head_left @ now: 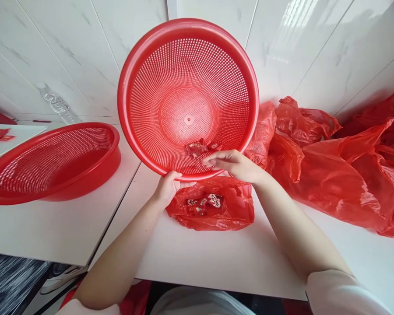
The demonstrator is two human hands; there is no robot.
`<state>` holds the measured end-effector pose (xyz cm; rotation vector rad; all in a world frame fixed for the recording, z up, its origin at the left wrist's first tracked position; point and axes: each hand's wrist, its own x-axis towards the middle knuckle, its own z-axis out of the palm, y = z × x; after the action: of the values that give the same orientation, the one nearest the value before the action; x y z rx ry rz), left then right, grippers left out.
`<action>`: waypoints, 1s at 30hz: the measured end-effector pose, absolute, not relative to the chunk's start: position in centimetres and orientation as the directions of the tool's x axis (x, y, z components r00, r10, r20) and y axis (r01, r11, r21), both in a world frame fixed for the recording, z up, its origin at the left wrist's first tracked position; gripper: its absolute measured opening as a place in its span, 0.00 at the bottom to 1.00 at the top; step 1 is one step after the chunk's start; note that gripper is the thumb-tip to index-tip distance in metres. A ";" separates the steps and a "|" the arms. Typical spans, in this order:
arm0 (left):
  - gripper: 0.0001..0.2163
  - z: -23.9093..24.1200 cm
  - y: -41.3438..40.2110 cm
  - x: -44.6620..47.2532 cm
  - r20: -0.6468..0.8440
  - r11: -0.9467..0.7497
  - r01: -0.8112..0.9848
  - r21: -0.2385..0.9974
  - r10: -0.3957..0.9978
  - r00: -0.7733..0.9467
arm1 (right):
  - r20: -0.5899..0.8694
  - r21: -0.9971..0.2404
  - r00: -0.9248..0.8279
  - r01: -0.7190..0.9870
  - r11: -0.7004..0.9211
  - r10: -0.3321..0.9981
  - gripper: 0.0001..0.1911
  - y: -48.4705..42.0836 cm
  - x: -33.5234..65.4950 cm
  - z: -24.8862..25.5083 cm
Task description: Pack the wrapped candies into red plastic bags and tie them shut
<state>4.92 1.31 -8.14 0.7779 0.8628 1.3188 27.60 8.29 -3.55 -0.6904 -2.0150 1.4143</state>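
A red perforated plastic basket is tipped toward me, its wide mouth facing me. My left hand grips its lower rim, thumb over the edge. A few small red packets lie inside against the lower wall. My right hand reaches over the lower right rim with fingers bent loosely beside those packets; nothing shows between them. Under the rim sits an opened red plastic bag, with several dark red printed packets in it.
A second red basket stands at the left, beside a white tray with red packets. Behind it a clear plastic bottle leans by the tiled wall. Several filled red bags crowd the right side. A gap runs between two white tables.
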 end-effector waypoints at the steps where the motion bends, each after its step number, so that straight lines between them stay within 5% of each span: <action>1: 0.05 -8.1 1.3 4.9 -0.087 0.090 -0.478 0.874 0.996 0.030 | 0.245 -0.907 -0.628 0.120 0.403 0.739 0.13 8.4 27.6 -3.6; 6: 0.06 -8.4 1.2 5.2 -0.124 0.129 -0.475 0.870 0.991 0.043 | 0.499 -0.607 -0.375 0.492 0.624 0.781 0.19 9.9 27.7 -5.4; 13: 0.07 -9.3 1.2 5.5 -0.110 0.110 -0.364 0.925 0.994 0.022 | 0.277 -0.294 -0.537 0.742 0.603 0.797 0.21 10.4 26.5 -8.5; 20: 0.08 -9.3 1.4 5.3 -0.132 0.137 -0.392 0.909 0.990 0.040 | 0.257 -0.654 -0.535 0.517 0.552 0.805 0.17 10.5 27.0 -7.1; 30: 0.05 -8.7 1.3 5.2 -0.115 0.110 -0.382 0.918 0.993 0.011 | 0.151 -0.892 -0.670 0.225 0.393 0.727 0.18 10.0 27.5 -5.8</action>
<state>5.16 1.32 -8.72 0.8321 0.9777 1.2939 27.51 9.95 -5.78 -0.8121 -2.1243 1.2414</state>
